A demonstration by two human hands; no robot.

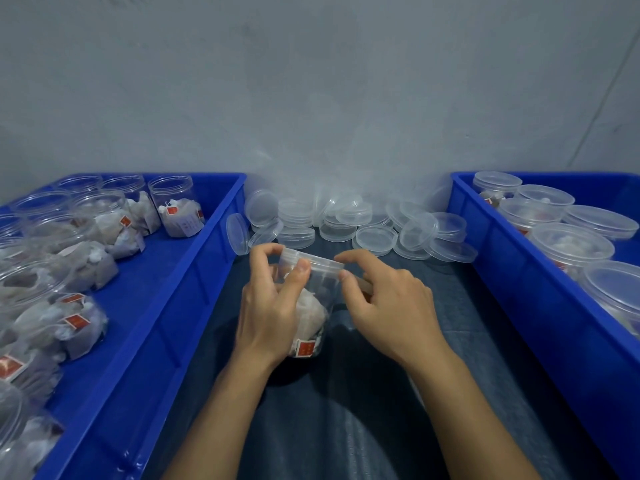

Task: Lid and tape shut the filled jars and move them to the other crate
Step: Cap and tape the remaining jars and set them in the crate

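Jar (313, 299) mid-surface between crates; left hand (273, 306) grips lidded rim, right hand (388, 303) pinches tape strip at lid (311, 259) edge.

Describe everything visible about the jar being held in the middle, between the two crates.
The jar is clear plastic, round, upright and tilted slightly. A clear lid sits on its mouth. Inside lie whitish pouches, one with a red tag near the bottom. The left hand grips its side, thumb at the lid's rim. The right hand touches the lid's edge with its fingertips; whether it holds tape cannot be told. The jar's base is near the dark blue cloth.
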